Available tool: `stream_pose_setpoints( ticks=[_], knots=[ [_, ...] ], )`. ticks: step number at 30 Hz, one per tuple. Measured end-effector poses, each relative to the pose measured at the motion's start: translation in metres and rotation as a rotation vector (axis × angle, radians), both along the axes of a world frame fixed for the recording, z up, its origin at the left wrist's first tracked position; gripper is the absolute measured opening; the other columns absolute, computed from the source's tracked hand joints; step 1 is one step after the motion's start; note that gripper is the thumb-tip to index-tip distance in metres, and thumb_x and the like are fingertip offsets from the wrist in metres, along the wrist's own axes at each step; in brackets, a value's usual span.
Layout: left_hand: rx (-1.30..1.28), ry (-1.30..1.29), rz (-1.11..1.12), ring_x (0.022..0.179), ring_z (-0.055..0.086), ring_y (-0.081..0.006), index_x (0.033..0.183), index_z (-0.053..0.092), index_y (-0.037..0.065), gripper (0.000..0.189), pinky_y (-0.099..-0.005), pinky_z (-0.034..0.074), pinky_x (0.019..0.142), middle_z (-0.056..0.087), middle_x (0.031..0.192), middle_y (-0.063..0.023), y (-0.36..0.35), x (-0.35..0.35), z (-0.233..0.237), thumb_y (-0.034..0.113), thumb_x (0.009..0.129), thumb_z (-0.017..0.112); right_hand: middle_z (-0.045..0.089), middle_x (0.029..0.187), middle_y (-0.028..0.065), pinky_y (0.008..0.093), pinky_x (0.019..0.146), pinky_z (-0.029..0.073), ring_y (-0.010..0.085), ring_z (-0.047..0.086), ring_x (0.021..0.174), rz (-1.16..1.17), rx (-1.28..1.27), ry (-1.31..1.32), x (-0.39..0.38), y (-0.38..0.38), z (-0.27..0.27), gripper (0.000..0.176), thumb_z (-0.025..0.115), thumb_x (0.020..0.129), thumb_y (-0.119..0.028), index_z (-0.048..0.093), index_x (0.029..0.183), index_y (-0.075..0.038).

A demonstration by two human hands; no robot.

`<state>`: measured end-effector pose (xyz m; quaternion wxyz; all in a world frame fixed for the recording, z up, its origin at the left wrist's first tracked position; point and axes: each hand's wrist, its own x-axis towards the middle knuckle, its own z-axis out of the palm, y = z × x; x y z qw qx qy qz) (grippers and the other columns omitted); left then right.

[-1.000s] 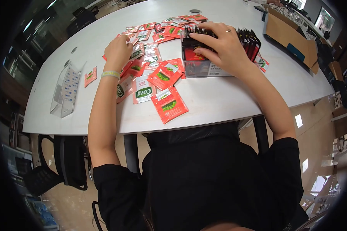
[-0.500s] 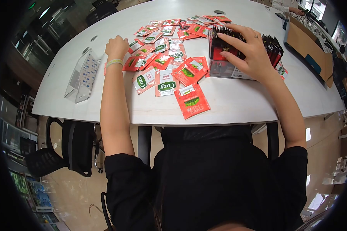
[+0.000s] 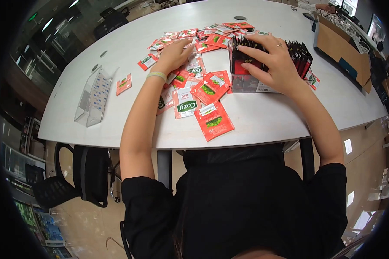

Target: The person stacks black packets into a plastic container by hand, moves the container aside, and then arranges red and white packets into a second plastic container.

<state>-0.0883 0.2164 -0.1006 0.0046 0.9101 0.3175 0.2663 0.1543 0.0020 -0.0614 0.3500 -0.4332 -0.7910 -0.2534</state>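
Note:
Over a loose pile of red and white Cozy tea sachets (image 3: 186, 102), my left hand (image 3: 176, 56) reaches with its fingers outstretched; the fingertips are low among the sachets and partly hidden. My right hand (image 3: 270, 60) lies over a clear plastic box (image 3: 245, 84), fingers spread and thumb apart. Beneath its fingers, a row of upright black and red sachets (image 3: 301, 54) fills the box, the fingertips at the row's left end. One red sachet (image 3: 214, 121) lies nearest the front edge of the table.
On the left stands a clear acrylic holder (image 3: 90, 99) with a printed insert, beside a lone red sachet (image 3: 123, 84). An open cardboard box (image 3: 341, 52) with cables is at the right. A person's hand (image 3: 324, 7) shows at the far right. Chairs (image 3: 90, 172) stand below the table.
My left hand has moved right, from the pile's left side to above its middle. A lone sachet now shows where the left forearm was. My right hand stays at the box.

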Motion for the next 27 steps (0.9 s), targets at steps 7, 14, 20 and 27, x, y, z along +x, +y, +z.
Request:
stream_pose_setpoints(
  ticks=[7,14,20,27],
  knots=[
    [-0.034,0.120,0.072,0.099,0.059,-0.0316,0.118,0.054,0.009,0.041,-0.0431,0.045,0.084,0.061,0.110,-0.0156,0.029,0.066,0.003,0.038,0.090,0.045,0.054,0.115,0.0073,0.0408,0.091,0.033,0.0254,0.050,0.104,-0.003,0.027,-0.017,-0.001,-0.002,-0.001,0.035,0.067,0.074,-0.026,0.063,0.107,-0.015],
    [-0.038,0.122,0.304,0.091,0.062,-0.0308,0.095,0.062,0.003,0.042,-0.0435,0.048,0.075,0.065,0.096,-0.0160,0.025,0.074,-0.007,0.043,0.087,0.052,0.054,0.115,0.0079,0.0398,0.091,0.033,0.0253,0.050,0.105,-0.001,0.021,0.003,-0.001,-0.004,-0.003,0.035,0.066,0.074,-0.026,0.063,0.108,-0.015],
    [0.049,0.311,0.392,0.087,0.062,-0.0305,0.082,0.067,0.006,0.038,-0.0426,0.048,0.073,0.066,0.086,-0.0145,0.022,0.075,-0.001,0.042,0.086,0.053,0.053,0.114,0.0080,0.0405,0.093,0.032,0.0248,0.049,0.107,-0.011,0.028,-0.013,-0.001,-0.003,-0.002,0.035,0.065,0.075,-0.026,0.062,0.108,-0.014],
    [0.034,0.347,0.283,0.087,0.061,-0.0357,0.092,0.060,0.001,0.040,-0.0434,0.048,0.074,0.065,0.085,-0.0180,0.020,0.077,0.001,0.040,0.086,0.054,0.053,0.115,0.0074,0.0409,0.093,0.032,0.0248,0.049,0.107,-0.005,0.031,-0.002,-0.001,-0.004,-0.002,0.034,0.065,0.075,-0.026,0.062,0.107,-0.015]
  ],
)
